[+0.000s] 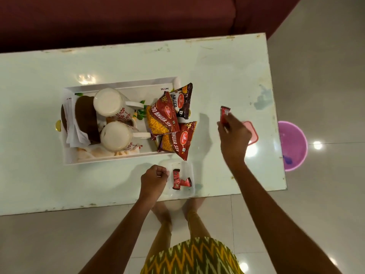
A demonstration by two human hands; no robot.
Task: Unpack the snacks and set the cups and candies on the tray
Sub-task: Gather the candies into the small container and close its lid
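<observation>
Candy step in hand — the right hand lifts a red candy sachet pinched in its fingers, right of the tray. The left hand, fingers curled shut, steadies a clear container with two more candies. Next, likely carry it left to the tray — beside the cups and snack packets

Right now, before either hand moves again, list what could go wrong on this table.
The snack packets lean over the tray's right rim, so a nudge could tip them onto the table. The clear container with two candies sits near the table's near edge beside the left hand; a bump may push it off. The right hand pinches one candy by its end, so it might slip.
</observation>
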